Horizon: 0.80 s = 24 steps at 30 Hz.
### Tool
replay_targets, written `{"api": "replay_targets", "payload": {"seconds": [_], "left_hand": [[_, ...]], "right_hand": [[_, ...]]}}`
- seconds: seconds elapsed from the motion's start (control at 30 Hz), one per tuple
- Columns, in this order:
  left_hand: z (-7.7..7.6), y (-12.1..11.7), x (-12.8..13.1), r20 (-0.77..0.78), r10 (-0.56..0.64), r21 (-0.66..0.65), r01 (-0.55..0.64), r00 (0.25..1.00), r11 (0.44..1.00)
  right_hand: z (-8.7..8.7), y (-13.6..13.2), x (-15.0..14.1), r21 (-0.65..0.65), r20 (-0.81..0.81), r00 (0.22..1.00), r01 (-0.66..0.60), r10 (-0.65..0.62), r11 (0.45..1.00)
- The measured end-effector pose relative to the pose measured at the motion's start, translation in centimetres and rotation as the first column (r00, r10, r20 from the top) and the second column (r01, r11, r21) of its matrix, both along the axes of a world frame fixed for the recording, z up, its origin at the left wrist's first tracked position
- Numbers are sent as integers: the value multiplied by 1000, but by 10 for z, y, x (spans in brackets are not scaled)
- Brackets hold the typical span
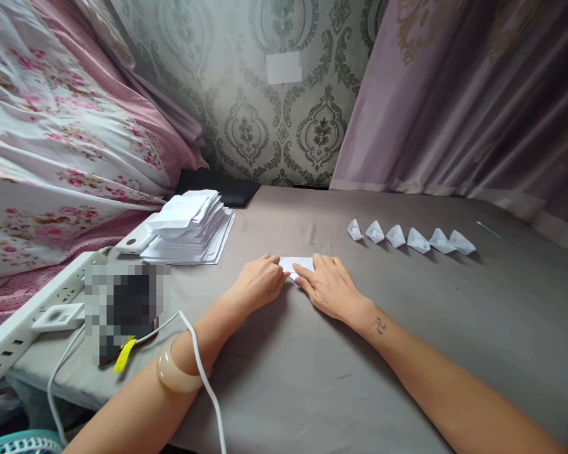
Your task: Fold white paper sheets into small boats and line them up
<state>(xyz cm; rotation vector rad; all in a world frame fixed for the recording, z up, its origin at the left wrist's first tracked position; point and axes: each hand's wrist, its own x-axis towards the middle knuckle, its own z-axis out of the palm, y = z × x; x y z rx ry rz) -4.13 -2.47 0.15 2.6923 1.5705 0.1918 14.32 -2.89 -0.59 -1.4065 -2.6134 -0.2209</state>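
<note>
Between my two hands a small folded sheet of white paper (295,263) lies on the grey cloth surface. My left hand (266,280) has its fingers curled closed over the paper's left end. On the right end, my right hand (329,284) grips the paper, its thumb reaching inward across the lower edge. Parts of the paper are hidden beneath the fingers. To the right, several small folded white paper boats (396,236) stand in a row. A tall stack of white paper sheets (189,230) rises at the left.
A white power strip (42,309) runs along the left edge, with a charger (59,316) plugged in. A white cable (201,362) crosses my left forearm, near a blurred dark device (132,309). A thin stick (488,229) lies far right. Curtains and a wall border the surface.
</note>
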Motion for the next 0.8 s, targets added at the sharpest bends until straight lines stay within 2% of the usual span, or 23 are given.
{"api": "replay_targets", "payload": {"seconds": [0.1, 0.2, 0.4, 0.53, 0.63, 0.7, 0.8], "left_hand": [[-7, 10, 0, 119, 86, 17, -89, 989, 996], [-17, 23, -2, 269, 137, -19, -137, 953, 990], [-33, 39, -5, 497, 267, -147, -223, 826, 964], [-35, 43, -5, 524, 269, -174, -208, 808, 963], [-31, 44, -4, 560, 269, -193, -193, 783, 962], [-28, 42, -4, 627, 251, -217, -144, 737, 965], [-24, 40, -4, 757, 210, -246, -28, 619, 969]], "right_hand": [[1, 5, 3, -54, -59, 997, 37, -40, 998], [-1, 16, 11, -122, -165, 981, 84, -104, 989], [-17, 40, 21, -253, -396, 904, 58, -158, 966], [-22, 43, 23, -214, -456, 879, 40, -136, 976], [-21, 42, 24, -260, -485, 866, -14, -118, 965], [-20, 42, 24, -315, -513, 846, -31, -143, 949], [-18, 44, 25, -393, -586, 783, -49, -210, 918]]}}
